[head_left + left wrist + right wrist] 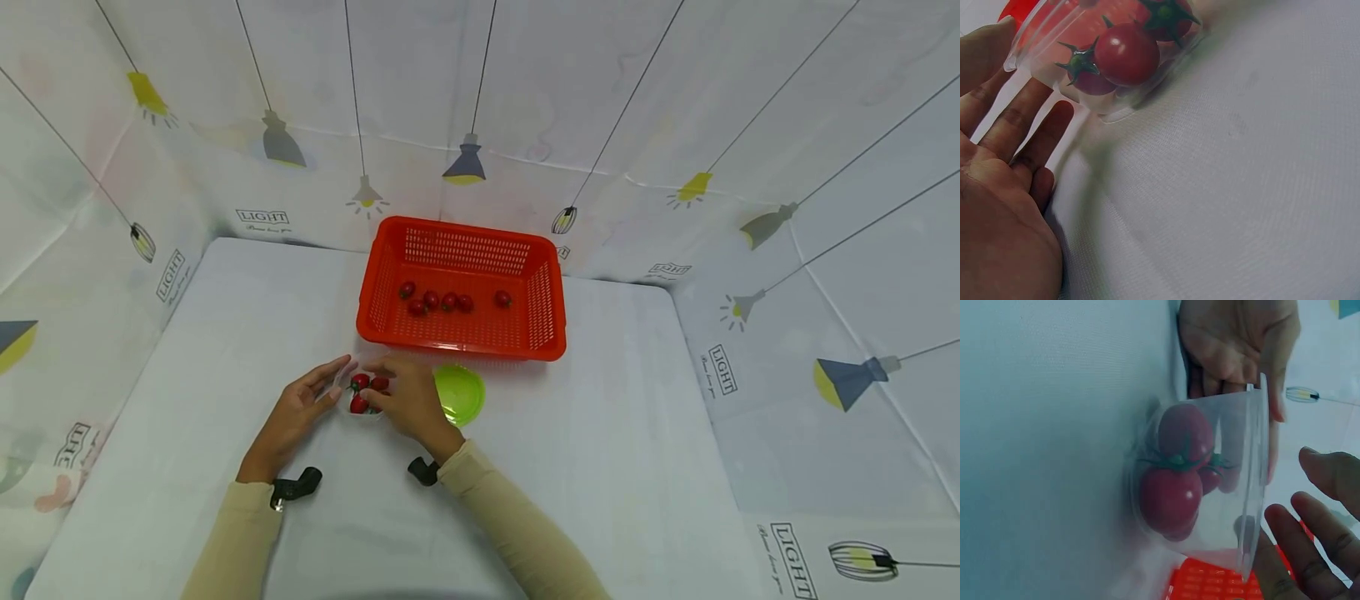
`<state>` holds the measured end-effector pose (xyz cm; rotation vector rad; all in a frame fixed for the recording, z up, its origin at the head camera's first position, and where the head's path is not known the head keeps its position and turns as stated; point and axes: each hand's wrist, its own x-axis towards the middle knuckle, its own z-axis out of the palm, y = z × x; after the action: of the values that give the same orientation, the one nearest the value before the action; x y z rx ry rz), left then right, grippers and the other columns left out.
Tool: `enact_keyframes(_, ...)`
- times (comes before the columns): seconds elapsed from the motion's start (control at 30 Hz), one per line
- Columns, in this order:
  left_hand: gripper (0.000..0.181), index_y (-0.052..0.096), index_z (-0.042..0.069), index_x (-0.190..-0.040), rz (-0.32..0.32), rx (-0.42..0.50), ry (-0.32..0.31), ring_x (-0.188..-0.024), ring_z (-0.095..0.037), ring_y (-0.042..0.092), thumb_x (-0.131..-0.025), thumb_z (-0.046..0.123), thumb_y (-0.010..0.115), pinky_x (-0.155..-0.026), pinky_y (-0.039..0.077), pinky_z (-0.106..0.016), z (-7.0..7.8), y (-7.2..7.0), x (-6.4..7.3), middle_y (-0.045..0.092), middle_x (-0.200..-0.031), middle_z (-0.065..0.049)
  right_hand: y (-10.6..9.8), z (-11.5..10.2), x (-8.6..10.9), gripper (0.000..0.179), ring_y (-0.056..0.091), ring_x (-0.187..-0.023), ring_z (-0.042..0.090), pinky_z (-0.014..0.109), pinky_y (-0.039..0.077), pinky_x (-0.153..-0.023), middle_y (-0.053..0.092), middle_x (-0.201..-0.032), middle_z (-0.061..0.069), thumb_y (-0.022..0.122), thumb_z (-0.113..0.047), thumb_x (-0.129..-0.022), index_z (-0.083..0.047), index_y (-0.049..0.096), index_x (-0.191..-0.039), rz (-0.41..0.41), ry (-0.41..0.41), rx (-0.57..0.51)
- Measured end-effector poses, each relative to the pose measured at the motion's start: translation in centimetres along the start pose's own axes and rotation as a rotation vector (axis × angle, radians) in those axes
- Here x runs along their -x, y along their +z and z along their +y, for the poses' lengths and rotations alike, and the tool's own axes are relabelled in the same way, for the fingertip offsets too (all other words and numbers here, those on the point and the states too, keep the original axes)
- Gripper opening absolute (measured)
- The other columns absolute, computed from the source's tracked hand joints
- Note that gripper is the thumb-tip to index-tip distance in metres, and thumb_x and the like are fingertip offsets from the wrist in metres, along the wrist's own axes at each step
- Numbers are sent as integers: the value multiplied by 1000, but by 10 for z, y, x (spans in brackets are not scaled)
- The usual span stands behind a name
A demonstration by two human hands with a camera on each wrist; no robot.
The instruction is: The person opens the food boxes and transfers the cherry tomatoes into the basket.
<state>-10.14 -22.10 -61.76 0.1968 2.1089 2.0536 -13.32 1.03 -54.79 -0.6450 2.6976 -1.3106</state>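
Observation:
A clear plastic container (1219, 540) stands on the white-covered table with several cherry tomatoes (1171, 499) inside, some with green stems. My left hand (295, 412) is at its left side, thumb by the rim and fingers extended along the outer wall, as the left wrist view shows. Over the container's right side is my right hand (415, 402). Its fingers are spread in the right wrist view, nothing visible between them, and one fingertip overlaps the rim; contact there is unclear. From above, my right hand hides part of the container.
A red perforated basket (461, 343) sits just beyond the container, holding several more cherry tomatoes (465, 303). To the right of the container lies a green round lid (461, 393), partly behind my right hand. Patterned fabric walls (315, 192) stand around the table.

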Motion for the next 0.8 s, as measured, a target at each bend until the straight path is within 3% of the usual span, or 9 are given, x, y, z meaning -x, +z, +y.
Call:
enact_keyframes(0.17, 55, 45, 18, -163, 3, -4, -5, -158, -8, 35, -110, 13, 59, -116, 34, -6, -1, 1, 2, 48, -167, -6, 12, 1, -3, 38, 74, -104, 21, 20, 59, -89, 80, -122, 3, 84, -17, -92, -11, 77, -129, 9, -57, 97)
enact_keyframes(0.4, 54, 49, 24, -160, 23, 17, -31, -157, -7, 35, -109, 13, 61, -114, 35, -6, -1, 1, 2, 43, -170, 0, 26, -2, -9, 38, 73, -109, 17, 31, 56, -98, 80, -120, 1, 85, -19, -92, -14, 78, -128, 19, -68, 219)
enact_keyframes(0.63, 54, 49, 21, -160, 17, 15, 9, -154, -5, 38, -108, 11, 62, -117, 35, -9, 0, 1, 0, 43, -169, -7, 37, -5, -11, 40, 72, -112, 13, 37, 54, -105, 80, -119, -3, 88, -20, -89, -16, 78, -128, 25, -2, 263)
enact_keyframes(0.8, 55, 48, 18, -161, 13, 26, 26, -153, -5, 41, -108, 11, 62, -116, 37, -10, 1, 0, 0, 46, -167, -11, 41, -6, -13, 36, 73, -107, 13, 38, 52, -101, 81, -113, -4, 90, -21, -88, -16, 80, -122, 27, 1, 275)
